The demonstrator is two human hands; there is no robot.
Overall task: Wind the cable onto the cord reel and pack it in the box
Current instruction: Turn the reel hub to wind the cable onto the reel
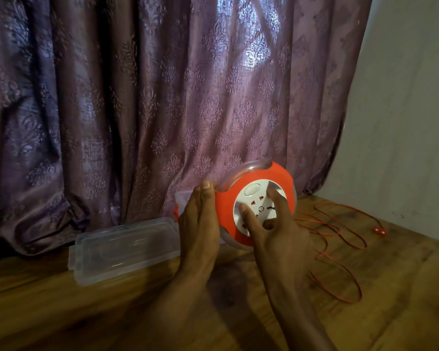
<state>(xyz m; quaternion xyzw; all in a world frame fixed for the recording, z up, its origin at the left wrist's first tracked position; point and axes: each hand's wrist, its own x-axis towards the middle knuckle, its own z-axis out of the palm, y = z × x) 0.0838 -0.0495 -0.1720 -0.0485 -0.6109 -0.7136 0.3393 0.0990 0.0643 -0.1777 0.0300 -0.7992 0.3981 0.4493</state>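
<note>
Left hand [199, 224], fingers straight, steadies the cord reel [257, 206] at centre-right of the frame; right hand [276, 224] presses fingertips on its white hub. Loose red cable [340, 252] sprawls on the tabletop [61, 312] at right and could snag or tangle during winding.

Patterned purple curtain [162, 97] hangs behind wooden table [61, 312], pale wall [411, 110] right.

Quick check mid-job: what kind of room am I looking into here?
Most likely a room in a home, not a workshop. A patterned purple curtain hangs to a wooden surface, beside a plain painted wall. A clear plastic box lies on the wood.
</note>
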